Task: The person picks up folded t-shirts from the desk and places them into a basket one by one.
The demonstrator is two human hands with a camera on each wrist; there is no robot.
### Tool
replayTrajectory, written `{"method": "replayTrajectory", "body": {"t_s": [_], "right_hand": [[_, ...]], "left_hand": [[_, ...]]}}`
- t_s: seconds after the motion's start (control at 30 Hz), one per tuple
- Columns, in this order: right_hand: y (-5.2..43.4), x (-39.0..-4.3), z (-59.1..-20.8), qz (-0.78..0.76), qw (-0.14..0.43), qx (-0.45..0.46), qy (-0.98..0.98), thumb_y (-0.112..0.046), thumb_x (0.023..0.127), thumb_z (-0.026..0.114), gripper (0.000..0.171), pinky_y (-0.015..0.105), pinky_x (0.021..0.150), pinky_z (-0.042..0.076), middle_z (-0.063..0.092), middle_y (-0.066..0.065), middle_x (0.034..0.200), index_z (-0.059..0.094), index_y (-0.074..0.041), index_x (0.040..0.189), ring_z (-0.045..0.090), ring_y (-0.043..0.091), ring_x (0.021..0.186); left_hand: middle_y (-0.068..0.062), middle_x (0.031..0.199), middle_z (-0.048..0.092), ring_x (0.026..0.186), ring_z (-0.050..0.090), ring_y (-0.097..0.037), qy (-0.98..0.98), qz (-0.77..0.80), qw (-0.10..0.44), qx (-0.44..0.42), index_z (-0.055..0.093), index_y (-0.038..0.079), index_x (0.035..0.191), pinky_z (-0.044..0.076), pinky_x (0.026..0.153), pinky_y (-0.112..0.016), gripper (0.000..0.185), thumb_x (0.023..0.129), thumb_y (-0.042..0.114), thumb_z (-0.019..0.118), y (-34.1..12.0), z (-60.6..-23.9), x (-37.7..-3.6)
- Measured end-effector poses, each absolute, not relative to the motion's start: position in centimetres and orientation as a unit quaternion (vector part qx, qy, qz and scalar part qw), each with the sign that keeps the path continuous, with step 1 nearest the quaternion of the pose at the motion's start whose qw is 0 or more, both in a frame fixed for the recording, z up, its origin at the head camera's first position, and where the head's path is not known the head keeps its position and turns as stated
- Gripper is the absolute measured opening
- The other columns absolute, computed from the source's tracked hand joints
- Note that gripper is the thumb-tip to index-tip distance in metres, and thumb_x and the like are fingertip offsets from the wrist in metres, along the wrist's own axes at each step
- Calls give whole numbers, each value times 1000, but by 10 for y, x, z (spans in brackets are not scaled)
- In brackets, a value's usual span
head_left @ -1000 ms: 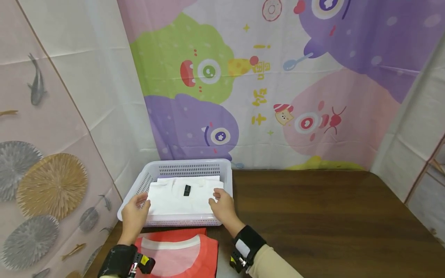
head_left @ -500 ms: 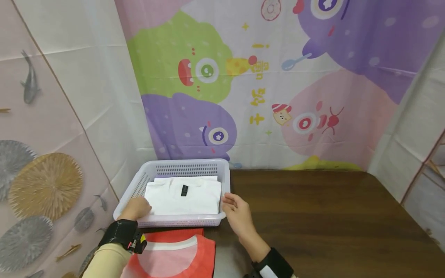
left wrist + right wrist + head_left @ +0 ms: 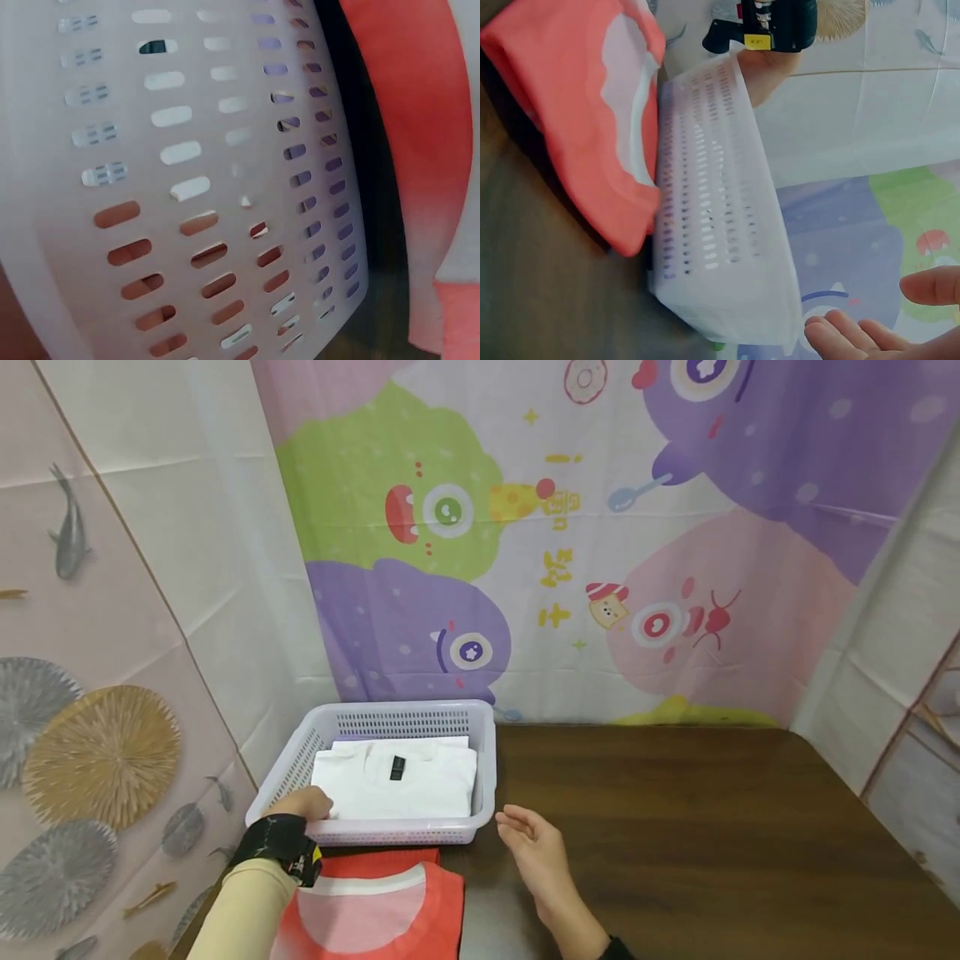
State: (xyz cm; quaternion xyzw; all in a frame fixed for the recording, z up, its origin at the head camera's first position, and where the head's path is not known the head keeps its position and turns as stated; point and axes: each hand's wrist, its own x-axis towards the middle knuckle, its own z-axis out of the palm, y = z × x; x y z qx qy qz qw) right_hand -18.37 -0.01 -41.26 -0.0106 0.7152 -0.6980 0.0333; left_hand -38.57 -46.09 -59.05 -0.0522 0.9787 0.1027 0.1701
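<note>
Reaching into one basket [image 3: 408, 828]: one of two hands [image 3: 303, 802]

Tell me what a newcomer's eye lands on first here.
Likely the big cartoon backdrop behind the table. Next, the red shirt, on the table in front of the basket holding a folded white shirt. The left hand is inside the basket, by that shirt's near left corner; the right hand is outside, to the basket's right.
</note>
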Motion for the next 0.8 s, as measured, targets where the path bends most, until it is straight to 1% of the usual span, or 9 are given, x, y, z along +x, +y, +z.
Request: {"method": "replayTrajectory", "body": {"t_s": [0.07, 0.17, 0.23, 0.3, 0.4, 0.53, 0.6, 0.7, 0.8], "right_hand": [[0, -182, -416, -703, 41, -13, 710, -8, 94, 54, 40, 37, 99, 51, 62, 26, 127, 51, 10, 129, 60, 30, 119], [1, -181, -420, -707, 54, -18, 705, -9, 94, 54, 41, 37, 99, 51, 61, 27, 127, 50, 11, 130, 60, 31, 119], [2, -179, -422, -707, 64, -19, 704, -10, 95, 54, 42, 37, 99, 51, 60, 27, 128, 49, 11, 131, 59, 32, 120], [4, -177, -424, -707, 79, -20, 702, -11, 95, 54, 43, 38, 99, 51, 59, 27, 129, 48, 12, 132, 59, 32, 120], [6, -176, -428, -709, 107, -23, 697, -13, 95, 54, 47, 39, 98, 52, 59, 28, 128, 45, 13, 132, 61, 29, 116], [8, -174, -433, -709, 150, -31, 688, -15, 96, 52, 52, 44, 99, 51, 55, 33, 130, 39, 18, 134, 60, 35, 116], [8, -173, -437, -706, 179, -28, 685, -15, 95, 52, 55, 47, 100, 49, 50, 36, 133, 36, 20, 135, 56, 42, 120], [5, -170, -445, -692, 235, -8, 683, -17, 94, 52, 58, 52, 100, 47, 47, 39, 134, 34, 20, 134, 52, 48, 122], [-1, -164, -455, -673, 279, 23, 685, -17, 93, 55, 53, 52, 97, 49, 52, 39, 127, 40, 19, 129, 57, 46, 115]], "left_hand": [[-13, 83, 58, 75, 48, -26, 983, 102, 147, -43, 66, 0, 90, 39, 72, -39, 39, 95, 25, 36, -452, -578, -379], [-16, 84, 63, 74, 54, -26, 987, 102, 114, -40, 67, -4, 92, 45, 72, -40, 39, 95, 22, 39, -406, -516, -339], [-23, 92, 67, 80, 61, -31, 990, 107, 87, -25, 67, -8, 97, 49, 77, -45, 41, 97, 22, 39, -372, -471, -306], [-28, 100, 67, 89, 63, -37, 989, 136, 57, -20, 65, -11, 102, 48, 84, -51, 42, 99, 21, 38, -344, -435, -277], [-31, 110, 65, 102, 62, -45, 982, 190, -13, -15, 62, -13, 110, 47, 91, -55, 39, 99, 15, 37, -318, -408, -245], [-33, 125, 59, 119, 54, -49, 963, 255, -82, -24, 55, -12, 124, 44, 99, -58, 38, 100, 13, 40, -298, -390, -204], [-32, 126, 59, 115, 57, -47, 956, 272, -100, -42, 55, -9, 126, 46, 96, -57, 38, 99, 15, 43, -296, -388, -184], [-31, 122, 61, 112, 60, -46, 949, 285, -102, -93, 56, -8, 126, 47, 93, -58, 39, 99, 18, 46, -303, -396, -155], [-29, 119, 63, 111, 60, -46, 943, 279, -64, -167, 54, -9, 125, 46, 91, -58, 44, 97, 23, 47, -326, -425, -129]]}}
